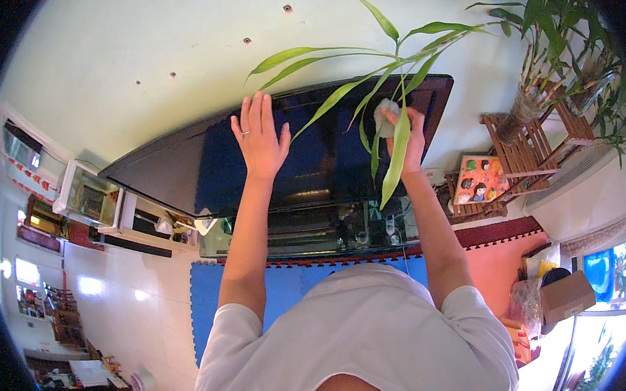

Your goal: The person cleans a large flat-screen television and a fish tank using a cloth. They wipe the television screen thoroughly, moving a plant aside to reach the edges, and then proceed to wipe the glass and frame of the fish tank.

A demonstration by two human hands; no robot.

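A large flat-screen television (316, 142) with a dark, glossy screen stands against the pale wall before me. My left hand (262, 136), a ring on one finger, lies with fingers spread at the television's upper edge and holds nothing. In my right hand (410, 139) is a whitish cloth or pad (386, 118), pressed on the screen near its right end. Long green leaves (399, 147) of a plant hang in front of the screen and partly cover that hand and the pad.
A slatted wooden plant stand (520, 149) bears potted plants at the right, beside a colourful picture board (483, 179). Blue foam mats (280, 285) cover the floor below. A glass-sided cabinet (90, 195) stands left. An open cardboard box (567, 297) sits at the far right.
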